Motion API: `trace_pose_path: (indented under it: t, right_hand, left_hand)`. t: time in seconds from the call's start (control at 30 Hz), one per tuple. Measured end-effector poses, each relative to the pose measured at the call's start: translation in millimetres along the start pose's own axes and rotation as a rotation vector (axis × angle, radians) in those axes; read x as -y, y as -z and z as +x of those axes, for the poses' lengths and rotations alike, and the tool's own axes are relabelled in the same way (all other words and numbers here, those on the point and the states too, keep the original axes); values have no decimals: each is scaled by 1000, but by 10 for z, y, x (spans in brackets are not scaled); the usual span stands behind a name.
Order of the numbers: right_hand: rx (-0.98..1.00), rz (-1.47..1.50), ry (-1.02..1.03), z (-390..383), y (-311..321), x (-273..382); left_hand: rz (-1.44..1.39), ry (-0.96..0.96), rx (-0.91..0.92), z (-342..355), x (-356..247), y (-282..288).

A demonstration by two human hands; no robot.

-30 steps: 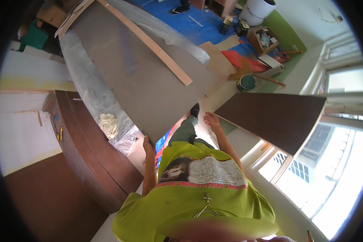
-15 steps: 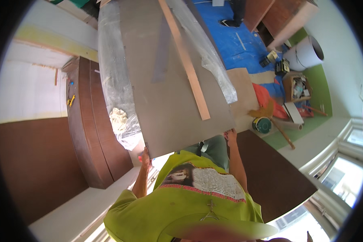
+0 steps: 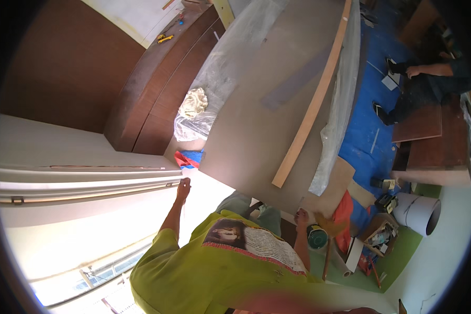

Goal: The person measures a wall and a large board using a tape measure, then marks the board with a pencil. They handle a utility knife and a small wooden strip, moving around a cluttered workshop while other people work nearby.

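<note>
A large grey-brown board [image 3: 246,141] lies on clear plastic sheeting, stretching away from me. Along its right part rests a long, narrow wooden strip [image 3: 311,118]. My right hand [image 3: 301,215] is at the board's near right corner, fingers curled at its edge. My left hand [image 3: 183,187] is off the board, to the left of its near corner and beside the window track. Its fingers look loosely bent, with nothing visible in them. Close by lies a red and blue cloth or bag [image 3: 189,159]. A crumpled cream cloth [image 3: 193,102] sits on the plastic sheeting [image 3: 222,57].
A brown cabinet [image 3: 157,99] stands left, with a yellow tool [image 3: 165,38] on it. Another person [image 3: 429,89] is at the right over blue sheeting [image 3: 369,97]. Near my right hand are a green-lidded tub [image 3: 317,237], a box of odds and ends [image 3: 381,235] and a white bucket [image 3: 416,214].
My left hand has let go of the board's near left corner and moved left. My view has turned, showing more of the window side. The other person is now visible in full at the right.
</note>
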State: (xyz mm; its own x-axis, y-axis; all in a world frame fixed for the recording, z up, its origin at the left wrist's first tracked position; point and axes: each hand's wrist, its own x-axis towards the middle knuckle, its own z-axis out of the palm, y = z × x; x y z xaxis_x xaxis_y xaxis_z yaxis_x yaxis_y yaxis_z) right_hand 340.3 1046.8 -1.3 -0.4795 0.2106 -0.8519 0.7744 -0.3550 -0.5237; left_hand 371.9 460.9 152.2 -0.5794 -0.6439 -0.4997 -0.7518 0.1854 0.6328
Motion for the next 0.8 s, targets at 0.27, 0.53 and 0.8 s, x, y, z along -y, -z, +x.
trace_pose_path:
  t: [0.27,0.53,0.8]
  right_hand:
    - [-400,133,641,157,309,1739]
    - [-395,-88,1105,-811,-1066,2519]
    - [-84,-531,1081,-1457,-3083,1531]
  left_hand:
    - [-96,225,337,-1226,1546,-165]
    - [111,110,470,-1026,2304,-17]
    - [-88,-49,430,-28,2162,785]
